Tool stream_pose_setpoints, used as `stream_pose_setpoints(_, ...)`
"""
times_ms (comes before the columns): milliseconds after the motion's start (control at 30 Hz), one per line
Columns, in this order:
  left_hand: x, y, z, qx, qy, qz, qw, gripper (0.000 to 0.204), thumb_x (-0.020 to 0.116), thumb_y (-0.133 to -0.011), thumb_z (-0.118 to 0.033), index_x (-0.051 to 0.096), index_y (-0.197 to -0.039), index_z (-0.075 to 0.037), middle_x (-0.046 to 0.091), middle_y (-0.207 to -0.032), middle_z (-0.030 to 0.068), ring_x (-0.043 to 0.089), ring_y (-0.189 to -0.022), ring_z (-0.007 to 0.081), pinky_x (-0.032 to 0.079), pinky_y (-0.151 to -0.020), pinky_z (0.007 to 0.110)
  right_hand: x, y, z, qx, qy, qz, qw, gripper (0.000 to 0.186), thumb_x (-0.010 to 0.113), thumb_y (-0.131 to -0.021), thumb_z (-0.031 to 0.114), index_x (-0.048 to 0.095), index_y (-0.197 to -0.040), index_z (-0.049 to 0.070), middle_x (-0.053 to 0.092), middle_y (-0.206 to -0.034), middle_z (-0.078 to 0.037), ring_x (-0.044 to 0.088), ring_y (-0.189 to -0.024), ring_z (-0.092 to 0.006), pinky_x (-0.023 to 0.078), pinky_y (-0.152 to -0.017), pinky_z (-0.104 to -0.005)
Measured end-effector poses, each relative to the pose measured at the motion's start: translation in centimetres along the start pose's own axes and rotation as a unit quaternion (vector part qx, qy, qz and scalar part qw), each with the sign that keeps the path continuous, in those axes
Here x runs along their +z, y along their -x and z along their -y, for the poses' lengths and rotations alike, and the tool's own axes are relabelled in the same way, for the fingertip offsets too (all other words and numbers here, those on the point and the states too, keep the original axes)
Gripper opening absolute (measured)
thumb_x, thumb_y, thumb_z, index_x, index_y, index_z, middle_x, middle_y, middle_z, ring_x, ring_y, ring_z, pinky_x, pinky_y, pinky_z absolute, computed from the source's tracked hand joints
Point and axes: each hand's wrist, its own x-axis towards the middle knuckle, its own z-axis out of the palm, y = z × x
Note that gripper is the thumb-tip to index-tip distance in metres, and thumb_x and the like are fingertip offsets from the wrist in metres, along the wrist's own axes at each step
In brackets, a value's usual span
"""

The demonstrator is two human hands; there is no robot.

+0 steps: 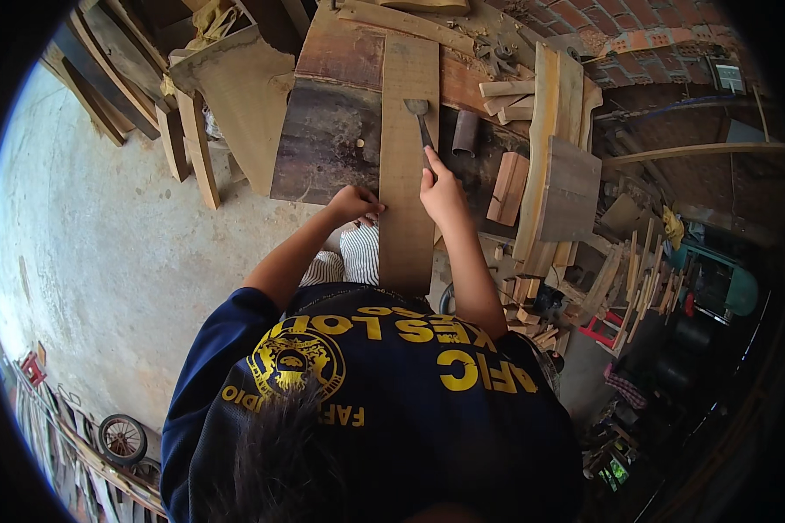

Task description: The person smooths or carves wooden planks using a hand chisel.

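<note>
A long flat wooden plank (410, 70) runs from the far end of the dark workbench (323, 131) back to my body. My left hand (356, 205) is at the plank's near left edge, its fingers curled and gripping there; some fingertips are hidden. In my right hand (443, 192) is a scraper (416, 107), held by its dark handle. Its flat grey blade points away from me and sits over the plank's middle; whether it touches the wood I cannot tell. My legs in striped trousers are under the near end of the plank.
Right of the plank lie a dark cylinder (465, 133), a reddish wood block (508, 188) and short offcuts (508, 89). A long pale board (537, 148) borders the bench's right side. Large wooden panels (235, 96) lean at the left, above the concrete floor (148, 261).
</note>
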Motion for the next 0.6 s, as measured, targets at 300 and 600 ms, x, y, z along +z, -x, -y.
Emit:
stream_pose_setpoints(300,-0.1,-0.1,-0.4,-0.036,0.030,-0.006,0.999,0.024,0.076,-0.075,-0.021,0.068,-0.088,-0.002,0.069,-0.078,0.0099,0.069,-0.062,0.0185,0.046,-0.044,0.025,0.2,2.1,0.6,0.035,0.005,0.044,0.998,0.046,0.046,-0.090,0.024,0.042,-0.136,0.024,0.062,-0.097,-0.026,0.060,-0.090,-0.0422,0.050,-0.078,-0.0484)
stream_pose_setpoints(600,0.2,0.7,-0.9,-0.037,0.030,-0.018,0.999,0.026,0.077,-0.073,-0.017,0.068,-0.087,0.002,0.068,-0.076,0.0120,0.067,-0.059,0.0197,0.052,-0.050,0.027,1.0,0.7,0.8,0.017,-0.026,0.015,0.999,0.045,0.049,-0.090,0.019,0.044,-0.134,0.022,0.061,-0.100,-0.026,0.058,-0.094,-0.0421,0.050,-0.078,-0.0451)
